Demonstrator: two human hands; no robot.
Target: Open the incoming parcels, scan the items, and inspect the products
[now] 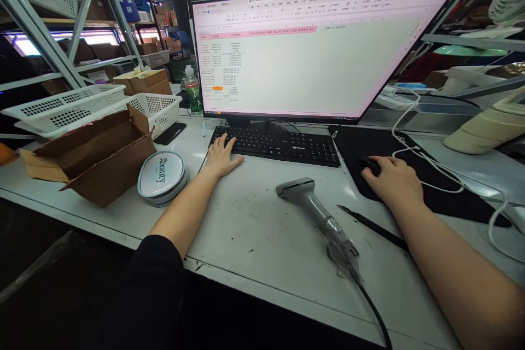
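My left hand (221, 157) rests on the left end of a black keyboard (283, 146), fingers spread over the keys. On a black mouse pad (356, 145) my right hand (396, 180) is wrapped round a dark computer mouse (371, 165), which it mostly covers. A large monitor (283, 65) behind the keyboard shows a spreadsheet with a pink header row and one orange cell. Between my arms lies a grey barcode scanner (311, 202), its handle wrapped in clear plastic. A black utility knife (369, 224) lies beside my right forearm.
Left of my arm are a stack of round "beauty" tins (162, 175), an open cardboard box (102, 158), white plastic baskets (74, 104) and a phone (171, 133). A green bottle (192, 90) stands by the monitor. White cables (435, 164) cross the mouse pad.
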